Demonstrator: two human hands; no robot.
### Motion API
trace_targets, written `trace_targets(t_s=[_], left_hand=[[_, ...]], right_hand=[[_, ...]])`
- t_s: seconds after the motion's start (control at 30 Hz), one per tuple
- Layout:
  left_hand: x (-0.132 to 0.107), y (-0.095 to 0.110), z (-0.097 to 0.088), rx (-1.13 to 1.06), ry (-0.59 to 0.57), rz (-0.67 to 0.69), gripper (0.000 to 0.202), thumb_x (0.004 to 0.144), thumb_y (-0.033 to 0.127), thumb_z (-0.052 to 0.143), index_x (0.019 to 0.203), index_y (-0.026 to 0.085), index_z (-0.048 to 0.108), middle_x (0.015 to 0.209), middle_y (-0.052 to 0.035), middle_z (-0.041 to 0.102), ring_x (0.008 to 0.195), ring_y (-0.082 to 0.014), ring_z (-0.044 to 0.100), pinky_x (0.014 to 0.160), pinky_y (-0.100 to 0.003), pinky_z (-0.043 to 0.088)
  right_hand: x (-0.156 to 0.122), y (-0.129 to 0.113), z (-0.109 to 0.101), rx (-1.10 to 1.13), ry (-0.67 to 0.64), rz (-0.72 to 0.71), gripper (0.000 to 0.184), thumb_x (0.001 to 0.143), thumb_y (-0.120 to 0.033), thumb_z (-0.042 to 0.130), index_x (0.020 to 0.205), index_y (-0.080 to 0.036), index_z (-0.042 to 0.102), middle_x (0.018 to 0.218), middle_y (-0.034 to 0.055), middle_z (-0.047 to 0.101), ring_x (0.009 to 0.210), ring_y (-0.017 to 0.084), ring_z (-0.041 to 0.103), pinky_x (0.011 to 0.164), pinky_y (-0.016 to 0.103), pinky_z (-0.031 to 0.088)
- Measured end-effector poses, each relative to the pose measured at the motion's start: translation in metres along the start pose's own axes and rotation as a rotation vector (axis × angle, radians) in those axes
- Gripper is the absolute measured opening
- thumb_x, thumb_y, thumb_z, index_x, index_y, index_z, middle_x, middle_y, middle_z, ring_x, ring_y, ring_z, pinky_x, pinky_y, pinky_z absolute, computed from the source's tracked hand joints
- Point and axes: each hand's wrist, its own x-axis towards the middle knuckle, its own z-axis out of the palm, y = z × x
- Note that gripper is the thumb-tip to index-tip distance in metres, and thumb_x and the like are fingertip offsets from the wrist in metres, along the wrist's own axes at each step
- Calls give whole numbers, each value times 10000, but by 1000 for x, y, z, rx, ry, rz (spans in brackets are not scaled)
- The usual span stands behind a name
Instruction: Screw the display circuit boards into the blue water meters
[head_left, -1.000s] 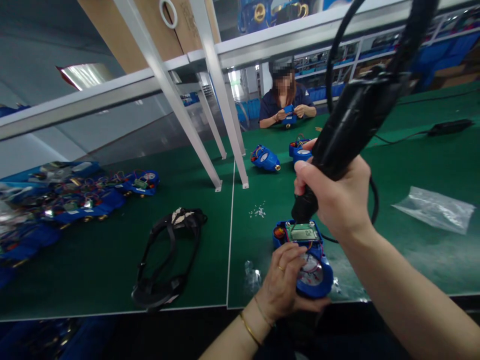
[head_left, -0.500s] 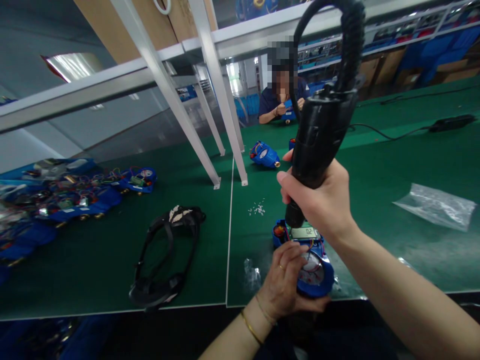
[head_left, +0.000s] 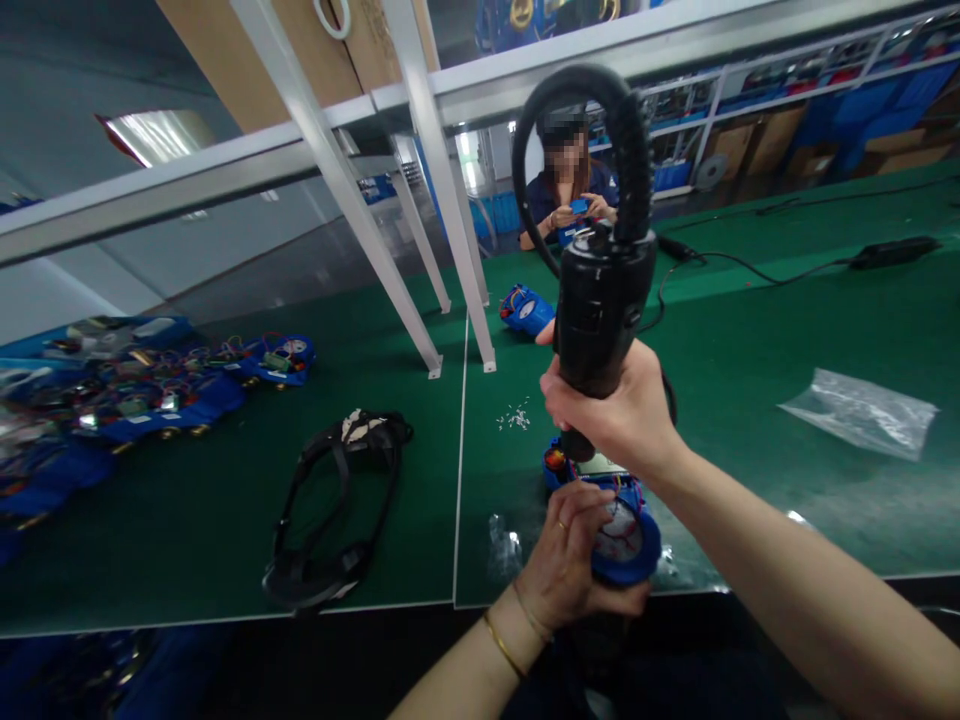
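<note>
My right hand (head_left: 622,415) is wrapped round a black electric screwdriver (head_left: 600,300), which stands nearly upright with its tip down on a blue meter unit (head_left: 626,530). That unit lies at the near edge of the green table (head_left: 750,400), its dial and wiring exposed. My left hand (head_left: 566,560) grips the unit's near left side, fingers curled over the dial. The screwdriver's coiled black cable (head_left: 577,90) loops above the tool.
A black strap harness (head_left: 330,510) lies left of the seam. Several blue units (head_left: 150,390) are piled at far left, another blue unit (head_left: 529,310) sits by the white frame legs (head_left: 450,250). Small screws (head_left: 514,417) and a clear plastic bag (head_left: 862,410) lie nearby. A person (head_left: 570,190) works opposite.
The screwdriver has swung from tilted right to nearly upright, and my right hand has shifted left over the unit. My left hand keeps its hold on the unit.
</note>
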Motion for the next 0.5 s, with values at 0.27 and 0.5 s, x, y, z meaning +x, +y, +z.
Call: trace_targets(t_s=[0.27, 0.5], left_hand=[[-4, 9, -4, 34, 18, 20, 876, 649, 430, 818, 1342, 186, 341, 1322, -190, 491, 1272, -337, 486, 1032, -534, 470], [-6, 26, -9, -452, 254, -1086, 666, 747, 523, 705, 1260, 146, 511, 1248, -199, 615, 1152, -327, 607, 1001, -524, 473]], right_hand=[[5, -30, -37, 25, 86, -189, 597, 748, -237, 722, 1303, -194, 507, 644, -59, 573, 456, 123, 519, 467, 279, 447], [5, 9, -152, -817, 431, 147, 464, 618, -472, 855, 855, -214, 552, 565, 1, 552, 501, 184, 528, 506, 312, 385]])
